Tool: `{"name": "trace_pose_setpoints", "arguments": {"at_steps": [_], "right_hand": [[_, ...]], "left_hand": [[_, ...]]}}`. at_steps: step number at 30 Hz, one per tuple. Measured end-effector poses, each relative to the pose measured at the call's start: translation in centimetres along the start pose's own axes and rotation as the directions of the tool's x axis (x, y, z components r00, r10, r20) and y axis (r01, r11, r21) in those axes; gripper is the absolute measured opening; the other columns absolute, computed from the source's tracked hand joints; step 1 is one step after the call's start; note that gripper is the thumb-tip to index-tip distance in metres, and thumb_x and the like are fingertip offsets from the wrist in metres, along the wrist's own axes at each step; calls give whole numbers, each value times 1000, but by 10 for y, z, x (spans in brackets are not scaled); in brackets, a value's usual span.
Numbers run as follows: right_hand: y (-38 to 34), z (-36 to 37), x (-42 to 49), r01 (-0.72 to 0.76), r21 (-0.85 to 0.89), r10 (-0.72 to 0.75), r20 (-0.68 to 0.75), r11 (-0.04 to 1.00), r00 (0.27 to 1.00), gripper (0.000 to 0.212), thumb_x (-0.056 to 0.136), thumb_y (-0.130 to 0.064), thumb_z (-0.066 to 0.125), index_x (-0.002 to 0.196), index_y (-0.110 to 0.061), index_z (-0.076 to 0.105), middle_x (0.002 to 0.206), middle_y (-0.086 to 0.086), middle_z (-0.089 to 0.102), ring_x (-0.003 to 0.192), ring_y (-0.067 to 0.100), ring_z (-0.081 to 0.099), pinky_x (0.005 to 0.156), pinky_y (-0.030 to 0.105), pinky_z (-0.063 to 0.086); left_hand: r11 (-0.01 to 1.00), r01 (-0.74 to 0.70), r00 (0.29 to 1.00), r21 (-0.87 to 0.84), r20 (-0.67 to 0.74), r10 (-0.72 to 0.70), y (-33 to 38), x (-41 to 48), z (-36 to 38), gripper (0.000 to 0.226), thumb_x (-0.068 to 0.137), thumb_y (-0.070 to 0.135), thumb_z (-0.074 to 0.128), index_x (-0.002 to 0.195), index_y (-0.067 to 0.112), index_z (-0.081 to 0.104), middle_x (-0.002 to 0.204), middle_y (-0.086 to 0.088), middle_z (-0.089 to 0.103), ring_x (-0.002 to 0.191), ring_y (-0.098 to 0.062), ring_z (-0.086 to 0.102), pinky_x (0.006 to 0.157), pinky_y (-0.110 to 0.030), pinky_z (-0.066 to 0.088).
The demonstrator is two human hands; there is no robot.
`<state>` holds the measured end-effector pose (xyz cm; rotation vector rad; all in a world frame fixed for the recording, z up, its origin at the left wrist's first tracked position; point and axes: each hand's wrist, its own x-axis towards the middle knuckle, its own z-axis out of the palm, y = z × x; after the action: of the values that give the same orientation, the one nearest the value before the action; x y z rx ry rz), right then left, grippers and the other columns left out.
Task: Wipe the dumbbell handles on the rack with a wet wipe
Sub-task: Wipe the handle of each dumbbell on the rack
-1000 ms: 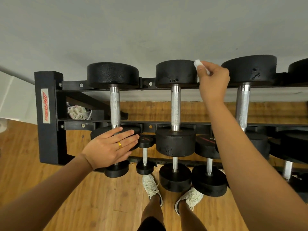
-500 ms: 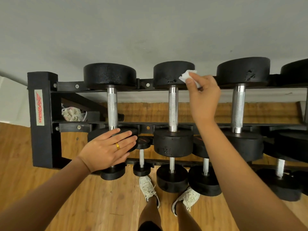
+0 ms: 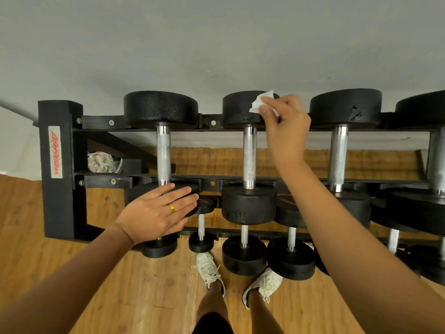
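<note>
Rack [image 3: 60, 169] on wood floor [image 3: 36, 273], grey wall [image 3: 216, 39], right hand [image 3: 286, 126] pinching wet wipe [image 3: 261, 102], left hand [image 3: 156, 213] spread, perhaps resting on dumbbell [image 3: 163, 155]

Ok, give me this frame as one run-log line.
right hand: pinches wet wipe at far head of second top-row dumbbell | left hand: flat on near head of first top-row dumbbell

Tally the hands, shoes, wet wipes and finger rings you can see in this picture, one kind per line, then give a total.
Hands: 2 (left hand, right hand)
Shoes: 2
Wet wipe: 1
Ring: 1
Total: 6
</note>
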<state>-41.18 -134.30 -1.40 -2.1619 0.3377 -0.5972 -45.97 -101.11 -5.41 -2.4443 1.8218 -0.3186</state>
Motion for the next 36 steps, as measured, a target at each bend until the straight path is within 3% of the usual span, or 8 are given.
{"name": "trace_pose_setpoints", "arguments": {"at_steps": [4,10,16,20,25,31,33,36], "right_hand": [[-8,6,16,16,-50,-16,4,999,1000,22,94,-14,68,115,-9,74,104,3,64,97,10,54,84,10,45],[-5,0,-1,253,-155,-229,158,955,961,19,92,-10,68,110,-7,75,99,9,66,97,24,58,87,2,32],[-8,5,19,344,-187,-300,228,920,927,20,90,-5,68,109,-5,75,96,11,63,96,30,56,90,0,26],[-4,-3,12,503,-178,-422,352,846,835,17,88,-3,71,104,-4,76,94,13,65,93,35,58,87,11,29],[-21,6,52,569,-207,-409,509,796,757,17,92,-7,66,106,-5,77,97,15,66,96,37,55,84,22,31],[-25,-8,63,687,-198,-415,669,699,616,17,92,-8,67,106,-9,78,96,10,67,92,33,53,78,41,46],[-40,12,77,712,-227,-380,718,665,584,19,93,-12,65,105,-15,79,100,8,69,95,33,52,81,47,46],[-64,55,93,756,-290,-205,850,587,485,25,93,-17,59,107,-23,78,108,6,70,106,27,51,86,38,40]], "left_hand": [[1000,2,1000,-2,-16,-2,-1,-1,0,39,108,35,48,134,13,68,140,-6,65,131,-25,61,111,-46,48],[1000,1,1000,-1,-10,-1,-1,0,0,39,108,36,47,132,15,70,139,-5,66,132,-24,61,112,-45,47],[1000,0,1000,-10,-19,0,-1,0,-1,39,110,35,43,129,15,71,139,-4,66,131,-25,61,112,-46,46],[1000,3,1000,-11,-19,-3,0,-3,1,39,110,35,44,130,15,71,138,-4,66,131,-25,61,112,-46,47],[1000,1,998,-3,-56,-1,0,-4,5,39,110,34,43,129,16,71,138,-4,67,132,-25,60,114,-45,44],[1000,23,997,3,-69,-23,0,-5,7,43,111,34,37,129,16,71,137,-3,67,132,-25,60,117,-45,35],[1000,28,997,13,-71,-27,1,-5,7,42,111,34,38,129,16,71,137,-3,67,133,-25,59,116,-45,36],[999,36,997,21,-72,-35,1,-5,8,38,108,36,46,130,16,71,138,-3,67,134,-24,58,115,-45,38]]}}
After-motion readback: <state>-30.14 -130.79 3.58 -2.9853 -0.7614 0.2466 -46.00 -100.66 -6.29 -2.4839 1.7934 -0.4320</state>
